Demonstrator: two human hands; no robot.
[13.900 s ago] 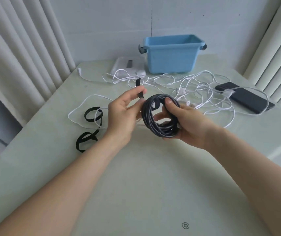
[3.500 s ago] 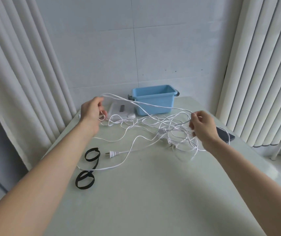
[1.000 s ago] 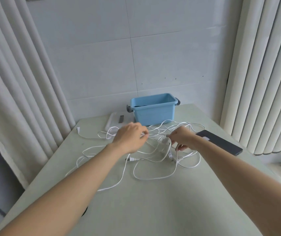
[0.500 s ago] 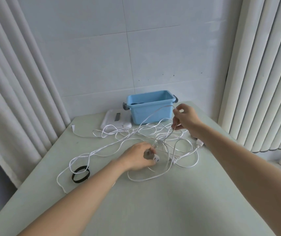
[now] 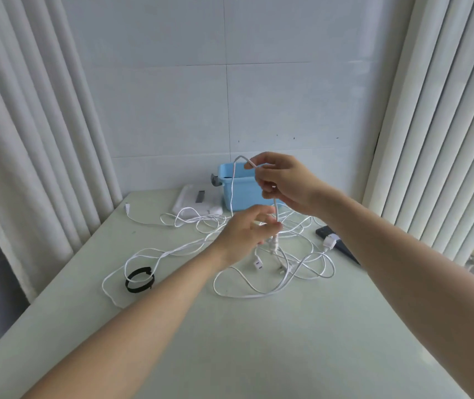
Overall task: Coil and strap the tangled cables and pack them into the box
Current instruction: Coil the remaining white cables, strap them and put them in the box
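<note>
Head view, the only one I have. The right hand (image 5: 284, 182) is raised in front of the blue box (image 5: 234, 197) and pinches a strand of the white cable (image 5: 275, 207). That strand drops almost straight down to the left hand (image 5: 244, 234), whose fingers close on it just above the tangle (image 5: 259, 295). So the held stretch stands upright, and the left hand is nearer the heap spread over the bench (image 5: 259, 355). A black strap (image 5: 139, 279) lies well to the left. A dark phone (image 5: 345, 251) and a plug (image 5: 329, 241) sit to the right. I judge the crossed loops will snag any pull.
</note>
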